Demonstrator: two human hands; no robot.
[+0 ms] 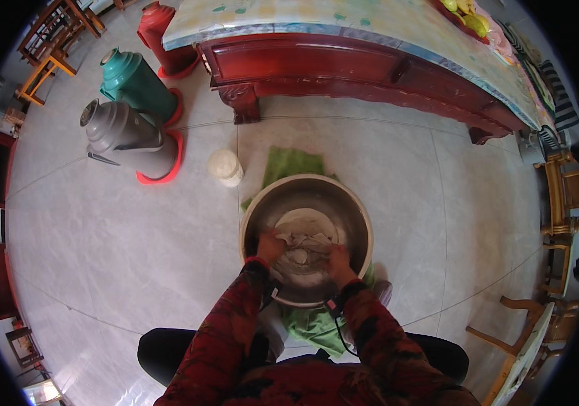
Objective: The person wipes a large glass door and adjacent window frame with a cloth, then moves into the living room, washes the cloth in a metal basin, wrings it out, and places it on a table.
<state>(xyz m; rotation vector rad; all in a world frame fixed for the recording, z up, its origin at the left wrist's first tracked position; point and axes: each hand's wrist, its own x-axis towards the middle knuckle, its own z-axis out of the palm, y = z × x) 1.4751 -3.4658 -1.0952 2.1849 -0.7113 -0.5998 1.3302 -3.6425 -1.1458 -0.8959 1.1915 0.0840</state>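
Inside a round metal basin [305,188] on the floor, both my hands grip a pale, crumpled cloth [309,242]. My left hand [271,246] holds its left side, and my right hand [339,261] has the right side. The cloth stretches between them low in the basin, and my fingertips are partly hidden in its folds. Around it the bottom looks wet, though I cannot tell how deep any water is. Beneath the basin lies a green cloth [292,163], showing at the far side and again near my feet.
A white lidded tub [226,166] stands left of the basin. Farther left are a grey thermos flask [132,139], a teal one [139,83] and a red one [167,40] on red bases. A red wooden table [309,61] spans the far side. Wooden chairs [512,330] line the right.
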